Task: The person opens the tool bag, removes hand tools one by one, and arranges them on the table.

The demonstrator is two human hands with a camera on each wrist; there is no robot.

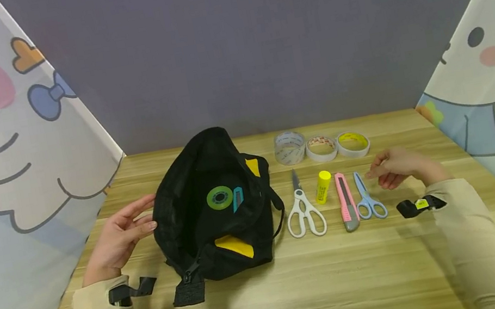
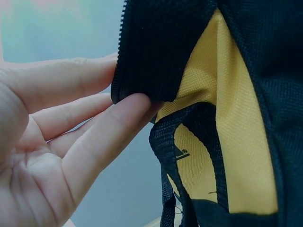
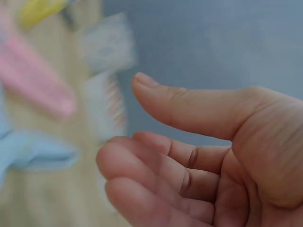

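A black bag [image 1: 244,221] with yellow patches stands with its mouth wide open. My left hand [image 1: 124,234] pinches the zippered edge [image 2: 147,56] of that mouth between thumb and fingers. Inside the bag lie a green tape roll [image 1: 212,200] and a teal box cutter [image 1: 238,199]. My right hand [image 1: 396,168] is held above the table, fingers loosely bent and holding nothing. Closest to it are light blue scissors [image 1: 369,200]. Left of those lies a pink box cutter [image 1: 346,200], also blurred in the right wrist view.
White-handled scissors [image 1: 303,208] and a yellow glue stick [image 1: 323,187] lie right of the bag. Behind them stand a wide clear tape roll [image 1: 291,155] and two narrower rolls, one with a yellow core [image 1: 355,151]. A grey wall [image 1: 248,44] closes off the wooden table's [image 1: 340,287] back.
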